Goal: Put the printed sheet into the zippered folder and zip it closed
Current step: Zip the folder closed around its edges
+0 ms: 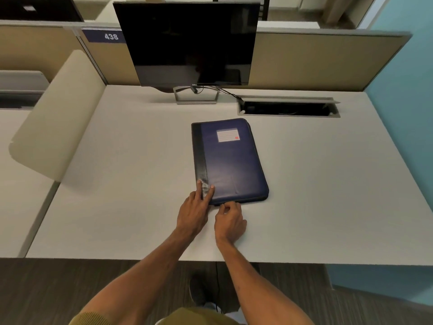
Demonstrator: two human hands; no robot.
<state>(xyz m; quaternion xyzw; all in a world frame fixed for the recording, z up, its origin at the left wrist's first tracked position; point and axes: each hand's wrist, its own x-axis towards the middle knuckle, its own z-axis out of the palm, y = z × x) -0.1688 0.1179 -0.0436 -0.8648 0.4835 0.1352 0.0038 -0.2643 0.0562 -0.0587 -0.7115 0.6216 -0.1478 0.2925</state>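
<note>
While our left hand pins the folder's near-left corner with flat fingers, our right hand pinches what's probably the zip pull on its near edge, long axis pointing away across the desk.

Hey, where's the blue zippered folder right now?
In the head view the folder lies closed on the desk, centre, in front of the monitor stand; the left hand presses its near left corner, the right hand pinches its near edge.

"438" on blue partition sign | "DELL" on monitor bezel
</note>
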